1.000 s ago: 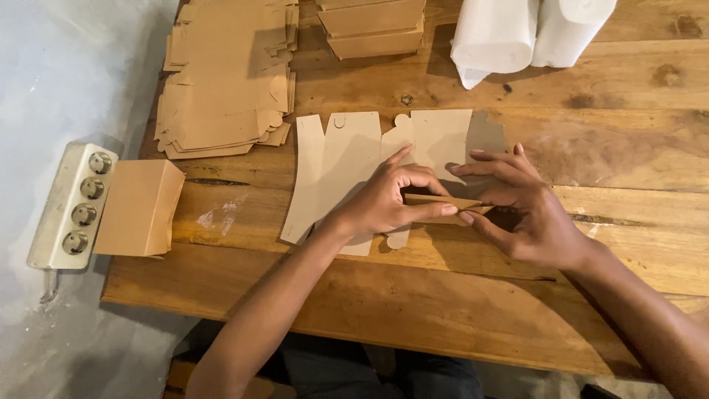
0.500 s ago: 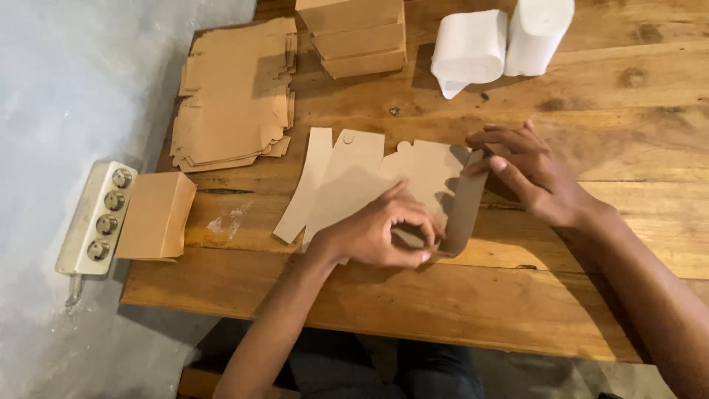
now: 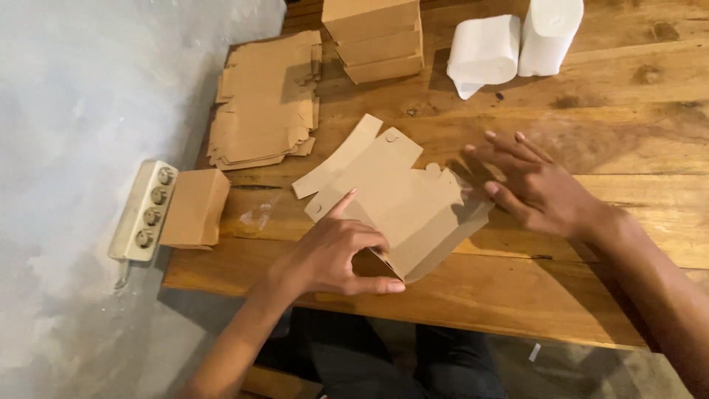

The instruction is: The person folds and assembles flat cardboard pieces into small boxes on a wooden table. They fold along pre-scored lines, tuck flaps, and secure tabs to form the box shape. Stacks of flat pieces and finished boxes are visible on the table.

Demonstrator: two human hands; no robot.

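The left hand (image 3: 332, 255) is pressing on the near-left part of a flat die-cut cardboard blank (image 3: 399, 203), index finger extended along the panel and thumb pinching a raised fold at the near edge. The right hand (image 3: 535, 185) is hovering open, fingers spread, just touching or just above the blank's right edge; contact cannot be told. The blank is lying in the middle of the wooden table (image 3: 628, 111), still mostly flat, with one fold begun, so forming appears to be at an early stage. To the far left a stack of unfolded blanks (image 3: 262, 100) is waiting; a folded box (image 3: 193, 207) is lying at the left edge beside a white power strip (image 3: 142, 210). Far centre, folded boxes (image 3: 373, 37) are piled. Far right, two white paper rolls (image 3: 509, 44) are standing. Cardboard is matte brown, the table grainy and varnished.
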